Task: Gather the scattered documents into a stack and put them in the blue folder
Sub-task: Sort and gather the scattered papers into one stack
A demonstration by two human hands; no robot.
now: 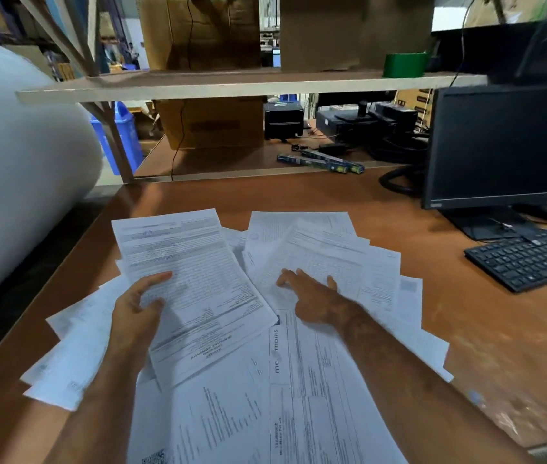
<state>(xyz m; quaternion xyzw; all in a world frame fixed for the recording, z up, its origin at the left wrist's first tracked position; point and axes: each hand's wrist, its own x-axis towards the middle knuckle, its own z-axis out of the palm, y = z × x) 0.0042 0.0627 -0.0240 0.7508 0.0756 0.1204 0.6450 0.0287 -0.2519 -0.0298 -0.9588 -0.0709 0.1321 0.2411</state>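
Several white printed documents (315, 380) lie fanned and overlapping across the brown desk (466, 329). My left hand (136, 313) grips a small stack of sheets (195, 289) by its left edge, thumb on top, holding it slightly above the spread. My right hand (312, 294) rests palm down with fingers apart on loose papers (349, 262) at the right of the pile. No blue folder is in view.
A black keyboard (530, 257) and dark monitor (506, 145) stand at the right. A wooden shelf (231, 85) with cardboard boxes (211, 123) spans the back. A large white roll (14, 169) fills the left side. Cables and black devices (283, 120) sit behind the desk.
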